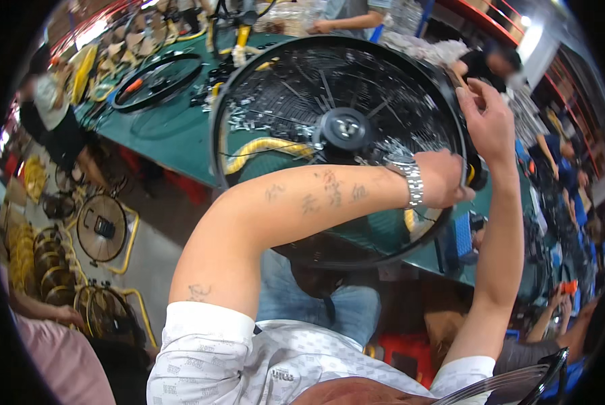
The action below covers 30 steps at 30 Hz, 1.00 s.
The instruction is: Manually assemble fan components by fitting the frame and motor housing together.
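A large round black fan frame (346,262), with a wire grille and a black centre hub (346,128), stands tilted in front of me at the table. My left arm, with a metal watch, crosses in front of it. My left hand (440,178) is closed at the right side of the rim, its fingertips partly hidden. Higher on that side, my right hand (489,121) has its fingers bent together beside the rim's outer edge; what they pinch is hidden. A curved yellow tube (265,150) shows through the grille.
Scattered small metal parts and another black ring (157,82) lie on the green table (174,142). Fan grilles and yellow frames (138,246) stand on the floor at left. A red stool (410,351) is below at right. Other people work on several sides.
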Motion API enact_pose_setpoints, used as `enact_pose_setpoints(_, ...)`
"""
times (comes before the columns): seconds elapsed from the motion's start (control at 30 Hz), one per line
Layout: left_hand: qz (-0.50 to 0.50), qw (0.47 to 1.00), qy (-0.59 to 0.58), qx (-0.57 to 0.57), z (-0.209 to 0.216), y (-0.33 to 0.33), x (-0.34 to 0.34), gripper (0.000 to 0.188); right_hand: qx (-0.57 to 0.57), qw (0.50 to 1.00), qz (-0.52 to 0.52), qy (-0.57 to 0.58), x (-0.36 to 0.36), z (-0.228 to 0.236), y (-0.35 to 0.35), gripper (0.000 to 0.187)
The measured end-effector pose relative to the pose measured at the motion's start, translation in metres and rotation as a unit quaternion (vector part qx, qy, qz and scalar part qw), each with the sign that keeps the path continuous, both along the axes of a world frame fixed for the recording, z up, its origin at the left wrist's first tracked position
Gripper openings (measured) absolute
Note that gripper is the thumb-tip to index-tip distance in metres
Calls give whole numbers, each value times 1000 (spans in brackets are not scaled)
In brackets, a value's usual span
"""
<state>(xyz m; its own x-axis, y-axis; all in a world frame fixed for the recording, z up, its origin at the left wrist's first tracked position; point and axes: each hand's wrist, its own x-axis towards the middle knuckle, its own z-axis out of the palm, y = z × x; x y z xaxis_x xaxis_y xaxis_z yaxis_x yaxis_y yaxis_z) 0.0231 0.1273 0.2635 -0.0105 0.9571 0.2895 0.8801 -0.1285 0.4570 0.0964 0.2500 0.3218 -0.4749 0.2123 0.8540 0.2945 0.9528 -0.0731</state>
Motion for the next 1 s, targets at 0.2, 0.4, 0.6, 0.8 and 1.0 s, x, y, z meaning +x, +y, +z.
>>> enact_pose_setpoints(0.2, 104, 971, 190, 99, 41, -76, -104, 26, 85, 990, 107, -19, -83, 33, -73, 27)
enact_pose_setpoints(0.4, 318, 875, 91, 353, 21, -205, -278, 40, 216, 958, 178, -57, -131, 29, -118, 25)
enact_pose_setpoints(0.6, 276, 895, -348, 40, -86, -225, -299, 46, 251, 929, 192, -193, -187, 21, -138, 30)
enact_pose_setpoints(0.8, 303, 905, -138, 264, -89, -211, -276, 29, 222, 881, 170, -382, -264, -3, -149, 42)
enact_pose_setpoints(1.0, 239, 914, -196, 262, -101, -208, -266, 32, 176, 814, 213, -511, -281, -23, -138, 45)
